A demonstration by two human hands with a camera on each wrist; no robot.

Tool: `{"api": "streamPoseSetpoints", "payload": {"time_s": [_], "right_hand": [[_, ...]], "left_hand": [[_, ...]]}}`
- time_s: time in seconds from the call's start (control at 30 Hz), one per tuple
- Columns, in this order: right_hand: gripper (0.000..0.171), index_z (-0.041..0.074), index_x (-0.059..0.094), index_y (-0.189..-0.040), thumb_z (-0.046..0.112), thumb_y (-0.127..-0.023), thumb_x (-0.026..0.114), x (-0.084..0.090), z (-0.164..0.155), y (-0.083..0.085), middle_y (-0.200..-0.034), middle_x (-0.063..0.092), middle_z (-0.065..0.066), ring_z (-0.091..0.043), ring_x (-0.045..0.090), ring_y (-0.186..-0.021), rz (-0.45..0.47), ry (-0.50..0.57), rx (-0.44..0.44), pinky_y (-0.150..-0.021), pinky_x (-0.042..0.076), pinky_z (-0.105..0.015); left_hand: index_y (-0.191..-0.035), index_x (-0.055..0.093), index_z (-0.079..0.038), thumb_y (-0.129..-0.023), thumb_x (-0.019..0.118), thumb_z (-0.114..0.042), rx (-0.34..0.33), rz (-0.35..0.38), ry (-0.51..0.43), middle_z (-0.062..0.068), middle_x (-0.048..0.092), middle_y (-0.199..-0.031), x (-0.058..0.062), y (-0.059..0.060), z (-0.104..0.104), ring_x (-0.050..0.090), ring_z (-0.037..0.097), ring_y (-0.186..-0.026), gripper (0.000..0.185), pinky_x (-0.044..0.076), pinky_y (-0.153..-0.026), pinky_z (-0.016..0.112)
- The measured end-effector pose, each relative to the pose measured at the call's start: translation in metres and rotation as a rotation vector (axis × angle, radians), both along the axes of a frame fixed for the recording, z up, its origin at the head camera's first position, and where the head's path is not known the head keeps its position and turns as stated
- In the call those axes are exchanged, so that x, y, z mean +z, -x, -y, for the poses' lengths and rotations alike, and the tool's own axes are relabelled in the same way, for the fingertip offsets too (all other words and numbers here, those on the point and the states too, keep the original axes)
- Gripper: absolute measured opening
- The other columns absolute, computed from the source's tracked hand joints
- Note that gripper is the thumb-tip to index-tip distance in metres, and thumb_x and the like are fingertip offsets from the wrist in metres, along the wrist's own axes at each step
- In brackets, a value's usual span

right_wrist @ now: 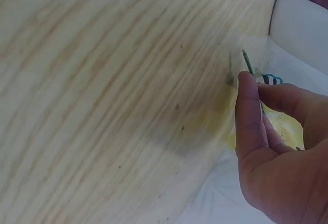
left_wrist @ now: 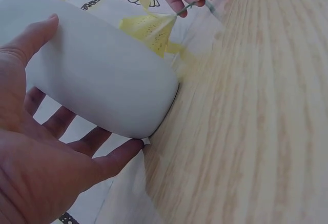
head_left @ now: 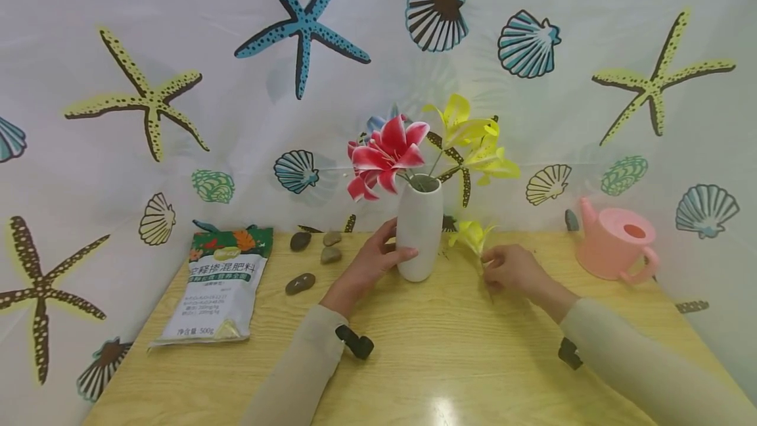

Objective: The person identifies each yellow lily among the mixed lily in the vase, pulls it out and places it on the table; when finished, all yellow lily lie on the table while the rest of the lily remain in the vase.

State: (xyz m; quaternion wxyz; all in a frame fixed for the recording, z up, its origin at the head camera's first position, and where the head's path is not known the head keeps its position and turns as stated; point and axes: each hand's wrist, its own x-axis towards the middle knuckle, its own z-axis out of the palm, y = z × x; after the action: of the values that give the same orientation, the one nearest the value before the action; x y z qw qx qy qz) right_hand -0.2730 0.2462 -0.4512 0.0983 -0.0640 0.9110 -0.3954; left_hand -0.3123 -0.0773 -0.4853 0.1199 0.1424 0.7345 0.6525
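Observation:
A white vase (head_left: 418,235) stands upright on the table, holding pink-red lilies (head_left: 387,153), yellow lilies (head_left: 464,127) and a partly hidden blue flower (head_left: 377,123). My left hand (head_left: 368,264) grips it from the left; the left wrist view shows the thumb on the near side of the vase (left_wrist: 102,65) and the fingers behind and under it. To the right of the vase, my right hand (head_left: 517,273) pinches the green stem (right_wrist: 247,62) of a single yellow lily (head_left: 472,235) between thumb and fingers. The bloom points up and left, apart from the vase mouth.
On the left of the wooden table (head_left: 384,380) lies a fertilizer bag (head_left: 215,294). Several stones (head_left: 300,283) lie between bag and vase. A pink watering can (head_left: 609,245) stands at the back right. Behind everything hangs a white curtain (head_left: 378,64) printed with starfish and shells.

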Motion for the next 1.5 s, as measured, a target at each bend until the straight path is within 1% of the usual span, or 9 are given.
{"api": "streamPoseSetpoints", "payload": {"time_s": [0.63, 0.73, 0.83, 0.97, 1.1, 1.17, 1.27, 1.37, 1.5], "right_hand": [[0.037, -0.014, 0.072, -0.129, 0.002, -0.096, 0.076, -0.007, 0.003, -0.001, -0.101, 0.082, -0.023, -0.021, 0.082, -0.075, 0.001, 0.012, -0.04, -0.072, 0.069, -0.035], [0.034, -0.012, 0.073, -0.127, 0.006, -0.098, 0.076, -0.001, 0.002, 0.002, -0.104, 0.083, -0.023, -0.022, 0.082, -0.079, -0.015, 0.015, -0.058, -0.073, 0.069, -0.035], [0.033, -0.01, 0.073, -0.129, 0.012, -0.104, 0.074, 0.016, 0.002, 0.006, -0.116, 0.082, -0.026, -0.028, 0.084, -0.09, -0.045, 0.073, -0.084, -0.084, 0.071, -0.042], [0.04, -0.004, 0.072, -0.138, 0.024, -0.109, 0.073, 0.05, 0.01, 0.011, -0.137, 0.077, -0.025, -0.028, 0.083, -0.111, -0.099, 0.209, -0.088, -0.109, 0.064, -0.052], [0.05, 0.002, 0.068, -0.148, 0.034, -0.11, 0.074, 0.073, 0.025, 0.015, -0.138, 0.078, -0.006, -0.011, 0.076, -0.118, -0.125, 0.394, -0.067, -0.116, 0.058, -0.039], [0.053, 0.0, 0.063, -0.152, 0.032, -0.111, 0.072, 0.077, 0.035, 0.018, -0.132, 0.078, 0.005, -0.005, 0.074, -0.118, -0.12, 0.529, -0.065, -0.115, 0.059, -0.031], [0.05, -0.004, 0.058, -0.154, 0.023, -0.113, 0.069, 0.077, 0.052, 0.025, -0.125, 0.077, 0.01, -0.005, 0.075, -0.12, -0.078, 0.795, -0.082, -0.113, 0.06, -0.025], [0.039, -0.001, 0.059, -0.148, 0.016, -0.114, 0.065, 0.077, 0.067, 0.031, -0.126, 0.076, 0.007, -0.008, 0.073, -0.125, -0.026, 1.032, -0.117, -0.12, 0.055, -0.028], [0.02, 0.01, 0.06, -0.135, 0.016, -0.116, 0.06, 0.079, 0.083, 0.038, -0.122, 0.076, 0.006, -0.01, 0.07, -0.125, 0.01, 1.197, -0.167, -0.128, 0.049, -0.033]], "left_hand": [[-0.173, 0.039, -0.032, -0.104, 0.082, -0.034, 0.006, -0.004, 0.011, 0.007, 0.048, -0.174, 0.0, -0.003, 0.003, 0.054, 0.041, -0.156, 0.081, 0.044, -0.131, 0.063], [-0.173, 0.039, -0.033, -0.103, 0.082, -0.034, 0.003, -0.001, 0.007, 0.007, 0.048, -0.174, 0.0, -0.003, 0.004, 0.055, 0.041, -0.156, 0.082, 0.044, -0.131, 0.063], [-0.173, 0.038, -0.033, -0.104, 0.082, -0.034, 0.0, -0.001, 0.003, 0.007, 0.048, -0.174, -0.001, -0.002, 0.004, 0.055, 0.041, -0.155, 0.082, 0.044, -0.131, 0.063], [-0.173, 0.04, -0.031, -0.103, 0.083, -0.032, 0.011, 0.002, -0.003, 0.008, 0.049, -0.174, -0.001, -0.003, 0.005, 0.055, 0.042, -0.156, 0.081, 0.043, -0.132, 0.063], [-0.172, 0.042, -0.03, -0.101, 0.085, -0.029, 0.023, 0.018, 0.003, 0.008, 0.05, -0.173, -0.002, -0.005, 0.005, 0.053, 0.041, -0.157, 0.083, 0.042, -0.133, 0.063], [-0.172, 0.041, -0.03, -0.1, 0.086, -0.03, 0.026, 0.029, 0.013, 0.008, 0.051, -0.173, -0.004, -0.005, 0.004, 0.052, 0.041, -0.158, 0.085, 0.041, -0.133, 0.063], [-0.172, 0.041, -0.03, -0.099, 0.088, -0.033, 0.029, 0.042, 0.024, 0.008, 0.05, -0.173, -0.005, -0.006, 0.003, 0.05, 0.04, -0.16, 0.087, 0.04, -0.133, 0.064], [-0.172, 0.04, -0.03, -0.099, 0.088, -0.034, 0.028, 0.058, 0.026, 0.008, 0.049, -0.174, -0.007, -0.006, 0.001, 0.048, 0.039, -0.16, 0.088, 0.04, -0.134, 0.063], [-0.173, 0.039, -0.029, -0.099, 0.088, -0.033, 0.018, 0.066, 0.011, 0.008, 0.048, -0.175, -0.01, -0.005, 0.0, 0.048, 0.04, -0.161, 0.088, 0.04, -0.134, 0.063]]}}
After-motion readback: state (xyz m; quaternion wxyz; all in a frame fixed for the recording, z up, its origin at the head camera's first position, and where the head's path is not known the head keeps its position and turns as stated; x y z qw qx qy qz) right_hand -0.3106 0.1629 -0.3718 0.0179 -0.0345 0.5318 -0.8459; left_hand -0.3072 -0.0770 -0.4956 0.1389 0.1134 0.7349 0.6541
